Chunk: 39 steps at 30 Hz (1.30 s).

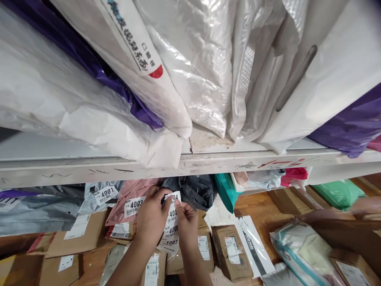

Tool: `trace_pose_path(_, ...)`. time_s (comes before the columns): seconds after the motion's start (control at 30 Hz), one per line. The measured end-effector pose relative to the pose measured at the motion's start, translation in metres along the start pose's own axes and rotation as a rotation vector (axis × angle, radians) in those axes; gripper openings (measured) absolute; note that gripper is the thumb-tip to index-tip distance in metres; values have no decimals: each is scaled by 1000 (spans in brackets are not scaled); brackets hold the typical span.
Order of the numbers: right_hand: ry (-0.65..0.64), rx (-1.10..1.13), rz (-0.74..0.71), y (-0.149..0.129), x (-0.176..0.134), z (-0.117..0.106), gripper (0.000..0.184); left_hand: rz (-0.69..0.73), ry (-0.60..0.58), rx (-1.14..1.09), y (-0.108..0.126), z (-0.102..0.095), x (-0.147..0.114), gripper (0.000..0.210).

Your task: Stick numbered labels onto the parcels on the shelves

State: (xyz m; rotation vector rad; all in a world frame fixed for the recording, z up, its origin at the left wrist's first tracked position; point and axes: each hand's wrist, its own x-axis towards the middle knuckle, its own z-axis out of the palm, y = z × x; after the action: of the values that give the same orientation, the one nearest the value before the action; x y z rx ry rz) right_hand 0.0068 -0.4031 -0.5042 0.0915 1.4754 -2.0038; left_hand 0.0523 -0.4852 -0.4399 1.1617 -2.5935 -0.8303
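Observation:
A strip of printed number labels [172,229] hangs between my two hands, with barcodes and numbers such as 4007 on it. My left hand [152,218] is closed on the strip's upper left side, thumb and finger pinched near the top label. On the other side my right hand [188,222] pinches the upper right edge. Just beyond the fingers lies a black plastic bag [199,191] under the shelf. To the left, a pink bag [119,212] bears a label [133,207] reading 4003, and a grey bag carries a label [106,195] reading 4001.
Above my hands runs a white shelf edge [208,163], with white plastic parcels [190,59] and a purple parcel [351,119] standing on the shelf. Cardboard boxes [232,250] and a clear plastic-wrapped parcel [300,246] lie below on the wooden-looking floor [258,222].

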Motion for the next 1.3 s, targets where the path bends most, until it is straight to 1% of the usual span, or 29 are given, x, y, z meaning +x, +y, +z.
trace_pose_path(0.07, 81, 12, 11, 4, 1, 3, 48, 15, 37, 26, 2, 1, -2, 12)
trace_pose_path(0.13, 100, 58, 55, 6, 1, 5, 50, 28, 82, 67, 3, 3, -4, 14)
trace_pose_path(0.17, 73, 87, 78, 5, 1, 6, 47, 29, 101, 89, 3, 4, -5, 14)
trace_pose_path(0.2, 18, 116, 101, 4, -1, 7, 43, 31, 114, 112, 2, 5, -5, 15)
trace_pose_path(0.27, -122, 157, 135, -1, -5, 6, 34, 36, 129, 157, 0, 7, -5, 17)
trace_pose_path(0.3, -175, 160, 152, -4, -7, 4, 34, 46, 136, 178, -2, 9, -5, 18)
trace_pose_path(0.33, -202, 151, 172, -5, -9, 1, 34, 60, 145, 195, -4, 10, -4, 19)
trace_pose_path(0.37, -198, 127, 195, -5, -10, -3, 35, 79, 157, 206, -6, 11, -3, 19)
trace_pose_path(0.43, -99, 41, 229, 1, -14, -15, 38, 112, 185, 223, -9, 11, -3, 19)
trace_pose_path(0.5, 14, -59, 259, 16, -21, -34, 47, 115, 205, 275, -7, 8, -5, 25)
trace_pose_path(0.57, 82, -87, 286, 34, -30, -58, 55, 87, 248, 371, 3, 2, -11, 34)
trace_pose_path(0.6, 101, -53, 302, 42, -36, -71, 55, 92, 278, 408, 12, 0, -15, 36)
trace_pose_path(0.63, 113, 7, 320, 47, -41, -83, 50, 131, 296, 424, 22, -2, -19, 36)
trace_pose_path(0.67, 120, 80, 323, 51, -47, -93, 42, 206, 289, 420, 34, -3, -22, 36)
trace_pose_path(0.7, 119, 148, 308, 51, -51, -102, 35, 304, 249, 401, 46, -2, -24, 36)
trace_pose_path(0.73, 111, 197, 279, 48, -54, -109, 34, 396, 184, 379, 56, 0, -25, 37)
trace_pose_path(0.77, 99, 226, 239, 42, -55, -114, 37, 455, 106, 369, 65, 3, -25, 38)
trace_pose_path(0.8, 83, 235, 202, 34, -54, -117, 40, 459, 36, 374, 71, 7, -23, 36)
trace_pose_path(0.83, 67, 227, 173, 24, -51, -118, 40, 407, -11, 385, 73, 10, -21, 31)
trace_pose_path(0.87, 57, 207, 152, 13, -47, -117, 38, 323, -33, 388, 73, 13, -19, 26)
trace_pose_path(0.93, 31, 139, 107, -9, -36, -113, 32, 162, -51, 358, 66, 16, -16, 20)
trace_pose_path(0.97, 14, 101, 72, -19, -30, -109, 31, 114, -56, 333, 62, 17, -16, 18)
trace_pose_path(1.0, -4, 64, 37, -28, -25, -104, 30, 93, -61, 305, 58, 17, -17, 15)
trace_pose_path(1.07, -15, 24, -24, -42, -14, -93, 30, 104, -84, 244, 55, 17, -18, 6)
trace_pose_path(1.17, 27, 40, -83, -55, 1, -76, 32, 102, -102, 138, 65, 14, -16, 14)
trace_pose_path(1.23, 90, 40, -108, -59, 9, -68, 36, 28, -102, 138, 78, 11, -8, 16)
trace_pose_path(1.3, 135, 8, -130, -61, 12, -65, 39, -78, -118, 189, 91, 8, 1, 24)
